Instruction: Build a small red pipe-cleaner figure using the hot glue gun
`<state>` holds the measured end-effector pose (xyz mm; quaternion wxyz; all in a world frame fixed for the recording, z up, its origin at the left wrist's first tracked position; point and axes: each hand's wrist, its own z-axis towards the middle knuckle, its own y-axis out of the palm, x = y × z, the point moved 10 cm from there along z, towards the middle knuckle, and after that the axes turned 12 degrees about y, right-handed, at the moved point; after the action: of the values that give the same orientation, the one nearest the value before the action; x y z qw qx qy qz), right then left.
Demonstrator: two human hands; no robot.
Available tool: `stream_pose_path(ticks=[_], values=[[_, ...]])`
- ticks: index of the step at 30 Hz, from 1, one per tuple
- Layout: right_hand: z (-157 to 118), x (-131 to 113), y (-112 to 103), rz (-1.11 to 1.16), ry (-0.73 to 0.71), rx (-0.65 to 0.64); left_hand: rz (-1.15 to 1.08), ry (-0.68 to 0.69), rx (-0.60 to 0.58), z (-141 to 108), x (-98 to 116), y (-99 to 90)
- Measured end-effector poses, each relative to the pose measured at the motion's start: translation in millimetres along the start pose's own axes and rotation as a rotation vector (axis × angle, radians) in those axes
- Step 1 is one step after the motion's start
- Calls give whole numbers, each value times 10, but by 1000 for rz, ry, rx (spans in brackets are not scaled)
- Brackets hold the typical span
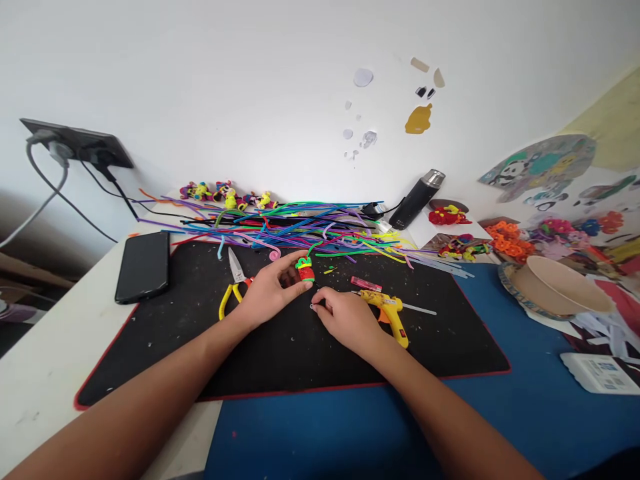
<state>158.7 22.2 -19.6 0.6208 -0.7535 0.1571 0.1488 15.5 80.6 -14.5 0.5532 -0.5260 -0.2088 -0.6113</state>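
My left hand [273,290] holds a small red, yellow and green pipe-cleaner figure [306,271] between thumb and fingers, with a green stem sticking up from its top. Close to its right, my right hand [340,312] pinches a thin piece with a small pale loop [313,306] at its end. Scissors with yellow handles [224,303] lie partly behind my left hand. A yellow glue gun [390,308] with a clear glue stick rests just right of my right hand, and a pink-red lighter [366,285] lies above it.
Many coloured pipe cleaners [280,223] spread along the wall behind the black mat [300,363]. A black phone [143,267] lies at the left. A dark flask [417,200] lies tilted at the back right, and a beige bowl [567,283] stands at the far right.
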Motion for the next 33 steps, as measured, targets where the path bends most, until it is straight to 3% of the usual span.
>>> stream_pose_path(ticks=[24, 28, 33], values=[[15, -70, 45, 32, 8, -72, -8, -1, -8, -17, -37, 22], [20, 18, 33, 198, 33, -41, -5, -2, -5, -19, -37, 24], [-10, 199, 2, 623, 110, -34, 58, 8, -5, -12, 11, 10]])
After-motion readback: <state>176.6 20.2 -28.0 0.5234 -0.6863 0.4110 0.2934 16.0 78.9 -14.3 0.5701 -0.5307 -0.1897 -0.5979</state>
